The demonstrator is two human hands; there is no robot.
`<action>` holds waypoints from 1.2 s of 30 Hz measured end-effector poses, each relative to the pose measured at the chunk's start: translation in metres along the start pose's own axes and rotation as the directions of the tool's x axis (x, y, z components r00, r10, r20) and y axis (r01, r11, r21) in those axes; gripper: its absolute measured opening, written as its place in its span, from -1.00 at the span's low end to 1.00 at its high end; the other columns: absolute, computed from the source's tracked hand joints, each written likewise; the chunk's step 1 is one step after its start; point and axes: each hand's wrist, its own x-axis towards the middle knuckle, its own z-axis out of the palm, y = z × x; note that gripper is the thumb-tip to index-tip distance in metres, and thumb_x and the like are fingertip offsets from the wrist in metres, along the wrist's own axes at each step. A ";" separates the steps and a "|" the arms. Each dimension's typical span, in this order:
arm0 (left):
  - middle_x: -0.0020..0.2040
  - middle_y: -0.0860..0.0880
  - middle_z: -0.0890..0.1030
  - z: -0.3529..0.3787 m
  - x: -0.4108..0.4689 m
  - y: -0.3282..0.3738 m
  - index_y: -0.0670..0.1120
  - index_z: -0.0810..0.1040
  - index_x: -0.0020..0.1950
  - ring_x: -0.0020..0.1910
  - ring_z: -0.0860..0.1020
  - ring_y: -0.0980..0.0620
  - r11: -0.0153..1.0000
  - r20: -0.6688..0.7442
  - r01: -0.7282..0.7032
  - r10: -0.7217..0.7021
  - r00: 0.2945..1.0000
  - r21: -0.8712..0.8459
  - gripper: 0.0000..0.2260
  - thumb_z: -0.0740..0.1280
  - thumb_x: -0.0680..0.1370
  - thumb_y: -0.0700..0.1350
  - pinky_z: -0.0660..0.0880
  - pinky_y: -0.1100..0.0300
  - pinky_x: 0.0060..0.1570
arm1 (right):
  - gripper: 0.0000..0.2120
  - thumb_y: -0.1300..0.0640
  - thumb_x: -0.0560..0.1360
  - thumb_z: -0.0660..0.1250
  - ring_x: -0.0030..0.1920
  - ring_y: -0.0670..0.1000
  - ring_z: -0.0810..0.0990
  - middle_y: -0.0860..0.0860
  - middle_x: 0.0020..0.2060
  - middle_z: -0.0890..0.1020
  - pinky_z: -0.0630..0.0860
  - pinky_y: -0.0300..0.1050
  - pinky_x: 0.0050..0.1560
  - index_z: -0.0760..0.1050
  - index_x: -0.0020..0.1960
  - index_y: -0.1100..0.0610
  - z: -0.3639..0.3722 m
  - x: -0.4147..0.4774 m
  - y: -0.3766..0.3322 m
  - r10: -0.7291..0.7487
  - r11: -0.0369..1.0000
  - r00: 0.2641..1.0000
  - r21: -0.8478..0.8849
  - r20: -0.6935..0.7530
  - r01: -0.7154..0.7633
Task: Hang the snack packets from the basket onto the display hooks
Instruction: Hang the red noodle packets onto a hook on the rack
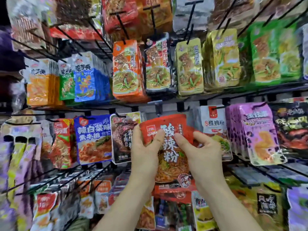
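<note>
Head view | red snack packet (168, 152) upright, long axis vertical, between dark packet (123, 139) and white packet (212, 122) | left hand (146, 147), right hand (201, 149) pinch its upper corners, equally near | rail (216, 95) just above; hook unclear

Red packet (168, 130): lower sides hidden behind our left hand (145, 152) and right hand (201, 152); we cannot make out its top hole. Far-left packets (15, 157): smeared, print unreadable. Our forearms (126, 205): cut by the bottom edge.

Bright, even light; glare on foil wrappers; blurred, stretched, smeared edges.
</note>
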 end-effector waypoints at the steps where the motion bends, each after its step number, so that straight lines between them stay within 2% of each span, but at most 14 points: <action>1: 0.01 -0.04 0.68 0.000 0.003 -0.002 -0.02 0.50 0.12 0.00 0.66 -0.09 1.000 -0.021 -0.008 0.008 1.000 0.003 -0.81 0.37 0.54 -0.21 0.61 -0.06 -0.01 | -0.96 0.11 0.43 0.48 -0.20 0.10 0.70 0.02 -0.28 0.72 0.64 0.15 -0.09 0.68 -0.20 0.00 0.000 0.003 0.002 -0.001 1.000 1.000 -0.010 0.002 0.001; 4: 0.00 -0.09 0.68 -0.001 0.013 -0.005 -0.05 0.53 0.07 0.00 0.66 -0.13 0.999 -0.054 0.034 -0.034 0.998 -0.011 -0.86 0.38 0.54 -0.20 0.61 -0.04 -0.01 | -0.91 0.02 0.47 0.42 -0.19 0.00 0.69 -0.02 -0.25 0.72 0.65 0.07 -0.09 0.69 -0.17 -0.05 0.001 0.008 0.003 0.011 0.999 0.999 -0.034 0.046 -0.009; 8: -0.10 -0.11 0.70 -0.007 0.029 -0.004 -0.07 0.59 -0.03 -0.10 0.68 -0.13 0.996 -0.078 0.083 -0.080 0.994 0.027 -0.93 0.41 0.52 -0.12 0.62 -0.05 -0.08 | -0.82 0.07 0.47 0.41 -0.33 -0.09 0.63 -0.05 -0.36 0.69 0.56 -0.18 -0.30 0.66 -0.27 0.10 0.005 0.010 0.005 -0.020 0.997 0.997 -0.079 0.072 0.026; 10: -0.15 -0.12 0.71 -0.009 0.038 0.000 -0.12 0.62 -0.07 -0.17 0.69 -0.10 0.994 -0.067 0.099 -0.095 0.993 0.057 -0.89 0.44 0.49 -0.10 0.61 0.03 -0.19 | -0.82 0.07 0.44 0.46 -0.30 0.05 0.66 0.00 -0.36 0.69 0.62 -0.01 -0.24 0.65 -0.29 0.13 0.006 0.012 0.008 -0.021 0.996 0.999 -0.090 0.032 0.024; 12: -0.19 -0.12 0.71 -0.010 0.045 0.005 -0.15 0.64 -0.13 -0.23 0.69 -0.09 0.988 -0.038 0.124 -0.121 0.992 0.087 -0.89 0.47 0.45 -0.13 0.60 0.09 -0.25 | -0.93 0.07 0.41 0.49 -0.23 0.13 0.69 0.04 -0.33 0.70 0.63 0.17 -0.14 0.68 -0.23 0.05 0.006 0.015 0.009 -0.001 0.996 1.000 -0.094 -0.004 0.001; 16: -0.22 -0.12 0.71 -0.007 0.055 0.012 -0.17 0.64 -0.15 -0.26 0.68 -0.08 0.986 -0.034 0.134 -0.131 0.991 0.100 -0.87 0.51 0.41 -0.14 0.58 0.11 -0.29 | -0.88 0.05 0.42 0.47 -0.24 0.01 0.67 0.03 -0.30 0.71 0.65 0.07 -0.16 0.69 -0.22 0.09 0.007 0.018 0.010 0.017 0.998 1.000 -0.067 -0.015 -0.018; 19: -0.21 -0.02 0.71 -0.003 0.062 0.011 -0.06 0.67 -0.16 -0.19 0.68 -0.01 0.969 -0.044 -0.022 0.034 0.998 0.247 -0.94 0.51 0.43 -0.11 0.61 0.08 -0.19 | -0.80 0.00 0.43 0.42 -0.06 0.09 0.70 0.05 -0.15 0.73 0.63 0.11 -0.01 0.70 -0.11 0.12 0.004 0.023 0.014 0.143 0.989 0.989 0.032 0.023 -0.144; 22: -0.22 0.05 0.70 -0.001 0.065 0.010 0.04 0.68 -0.25 -0.15 0.66 0.05 0.927 -0.038 -0.112 0.134 0.990 0.357 -0.91 0.52 0.41 -0.12 0.60 0.05 -0.08 | -0.81 0.02 0.46 0.39 -0.08 0.13 0.71 0.07 -0.16 0.73 0.62 0.09 -0.01 0.70 -0.12 0.12 0.000 0.026 0.012 0.194 0.979 0.979 0.051 0.060 -0.197; 24: -0.22 0.04 0.70 -0.002 0.069 0.009 0.05 0.68 -0.27 -0.15 0.67 0.02 0.929 -0.058 -0.084 0.112 0.992 0.360 -0.90 0.52 0.42 -0.12 0.62 -0.03 -0.05 | -0.80 0.04 0.47 0.38 -0.10 0.13 0.71 0.09 -0.18 0.73 0.63 0.03 -0.07 0.69 -0.11 0.16 -0.003 0.027 0.010 0.189 0.980 0.980 0.055 0.065 -0.193; 26: -0.21 0.02 0.71 -0.004 0.074 0.012 0.03 0.68 -0.23 -0.14 0.68 -0.01 0.939 -0.082 -0.037 0.069 0.994 0.341 -0.93 0.52 0.42 -0.11 0.62 -0.07 -0.03 | -0.79 0.03 0.47 0.38 -0.09 0.13 0.71 0.08 -0.19 0.73 0.63 0.04 -0.05 0.70 -0.15 0.15 -0.005 0.029 0.011 0.172 0.985 0.984 0.022 0.052 -0.173; 30: -0.22 0.01 0.70 -0.005 0.081 0.020 -0.01 0.67 -0.20 -0.14 0.68 -0.03 0.932 -0.076 0.029 -0.002 0.997 0.362 -0.93 0.54 0.40 -0.11 0.63 0.04 -0.09 | -0.85 0.02 0.43 0.42 -0.10 0.10 0.70 0.03 -0.21 0.73 0.62 0.08 -0.02 0.71 -0.22 0.06 -0.010 0.033 0.010 0.124 0.992 0.992 -0.027 0.025 -0.123; 32: -0.23 0.01 0.70 -0.005 0.079 0.022 0.00 0.66 -0.22 -0.18 0.68 0.00 0.913 -0.044 0.013 0.006 0.999 0.407 -0.91 0.55 0.39 -0.12 0.63 0.10 -0.16 | -0.84 0.09 0.46 0.43 -0.15 -0.01 0.70 -0.03 -0.25 0.73 0.62 -0.05 -0.12 0.69 -0.27 0.03 -0.010 0.035 0.008 0.083 0.996 0.996 -0.044 0.022 -0.082; 34: -0.23 0.00 0.68 -0.005 0.078 0.022 0.00 0.65 -0.19 -0.24 0.67 0.06 0.905 -0.015 -0.015 0.023 1.000 0.424 -0.89 0.55 0.39 -0.15 0.62 0.18 -0.25 | -0.84 0.13 0.48 0.43 -0.24 -0.19 0.67 -0.13 -0.30 0.71 0.55 -0.29 -0.25 0.67 -0.28 0.00 -0.011 0.037 0.007 0.040 0.996 0.999 -0.076 0.007 -0.039; 36: -0.23 0.04 0.65 -0.006 0.077 0.022 0.00 0.62 -0.19 -0.29 0.64 0.16 0.892 0.003 -0.071 0.078 0.997 0.446 -0.87 0.53 0.41 -0.18 0.60 0.23 -0.30 | -0.88 0.10 0.48 0.43 -0.26 -0.18 0.66 -0.11 -0.30 0.71 0.52 -0.32 -0.27 0.68 -0.23 0.03 -0.012 0.038 0.007 0.000 0.991 1.000 -0.135 0.013 0.002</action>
